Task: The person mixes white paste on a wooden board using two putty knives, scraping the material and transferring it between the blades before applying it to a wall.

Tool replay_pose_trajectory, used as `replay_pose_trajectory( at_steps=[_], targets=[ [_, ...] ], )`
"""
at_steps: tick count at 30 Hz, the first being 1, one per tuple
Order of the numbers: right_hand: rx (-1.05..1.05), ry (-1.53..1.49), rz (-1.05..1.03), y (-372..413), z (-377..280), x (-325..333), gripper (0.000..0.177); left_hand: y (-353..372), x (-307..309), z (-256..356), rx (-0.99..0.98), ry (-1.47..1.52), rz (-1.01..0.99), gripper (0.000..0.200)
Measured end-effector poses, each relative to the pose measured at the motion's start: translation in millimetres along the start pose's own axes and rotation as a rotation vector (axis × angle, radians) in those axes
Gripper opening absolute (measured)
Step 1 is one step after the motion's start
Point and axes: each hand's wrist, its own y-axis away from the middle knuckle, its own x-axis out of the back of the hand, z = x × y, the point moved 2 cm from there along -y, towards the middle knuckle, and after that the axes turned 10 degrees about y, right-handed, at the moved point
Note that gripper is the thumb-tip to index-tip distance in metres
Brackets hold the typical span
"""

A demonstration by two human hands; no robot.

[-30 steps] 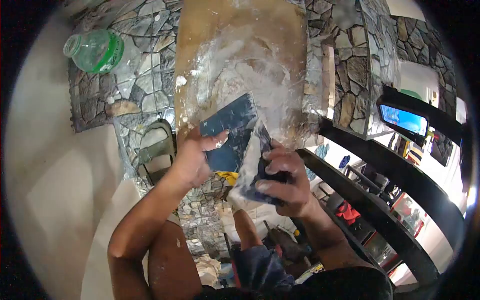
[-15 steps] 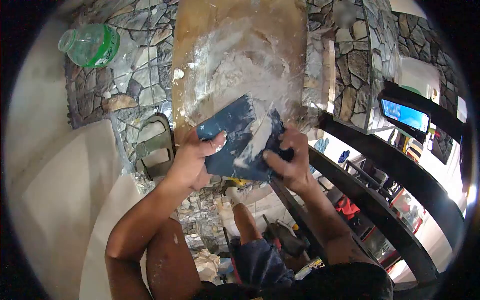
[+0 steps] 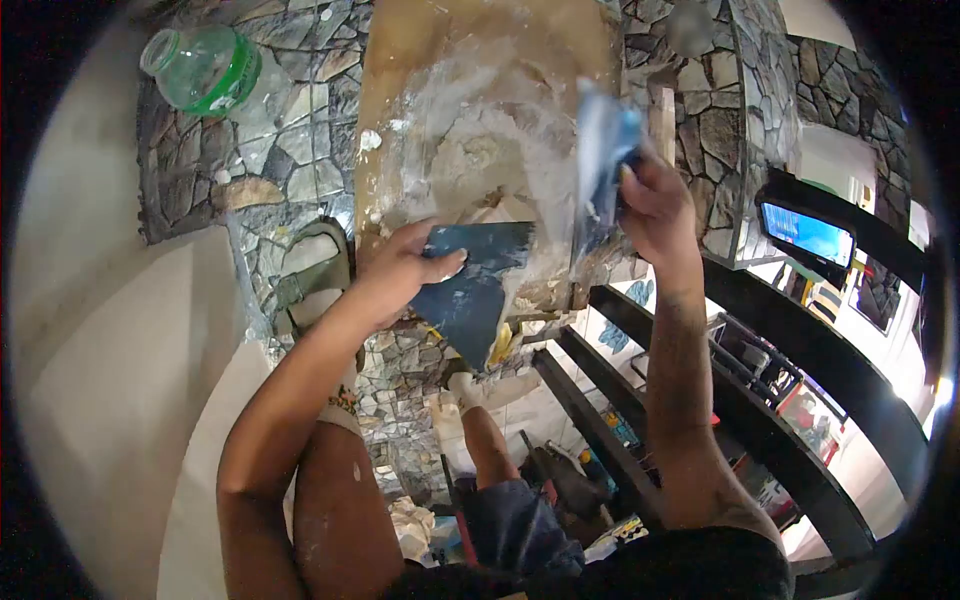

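Note:
My left hand (image 3: 400,272) grips a flat dark blue putty spreader (image 3: 468,290) by its left side, thumb on top. Whitish smears mark its face, and a pale strip runs along its right edge. My right hand (image 3: 658,205), raised to the right, is closed on a second blue putty spreader (image 3: 598,170), blurred by motion. Both are over a brown board (image 3: 400,50) spread with whitish putty (image 3: 490,150). The two spreaders are apart from each other.
A clear plastic bottle (image 3: 205,68) with a green band lies at upper left on stone-patterned tiles (image 3: 300,110). Dark slats (image 3: 800,300) run down the right, with a lit screen (image 3: 808,234) beside them. A person's leg (image 3: 488,450) shows below.
My right hand has moved up and to the right with its spreader, away from the left one. The left spreader has turned and its face now carries less putty.

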Motion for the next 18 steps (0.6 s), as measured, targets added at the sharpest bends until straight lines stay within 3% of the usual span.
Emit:
replay_pose_trajectory(
  at_steps=[1,5,9,11,18],
  targets=[
    [-0.144,-0.343,-0.152,-5,1,-13,0.033,-1,-2,2,-0.008,-0.007,-0.047,0.048],
    [-0.172,0.245,-0.145,-12,0,-34,0.046,-4,-4,2,-0.043,-0.165,-0.070,0.039],
    [-0.171,0.146,-0.086,2,0,-42,0.060,2,-8,-1,-0.102,-0.067,-0.107,0.037],
    [-0.096,0.285,-0.130,8,9,-34,0.061,-2,-4,-12,-0.062,0.020,-0.168,0.036],
    [-0.123,0.398,-0.137,46,9,-23,0.059,10,1,9,-0.065,-0.133,-0.059,0.038]
  ],
)
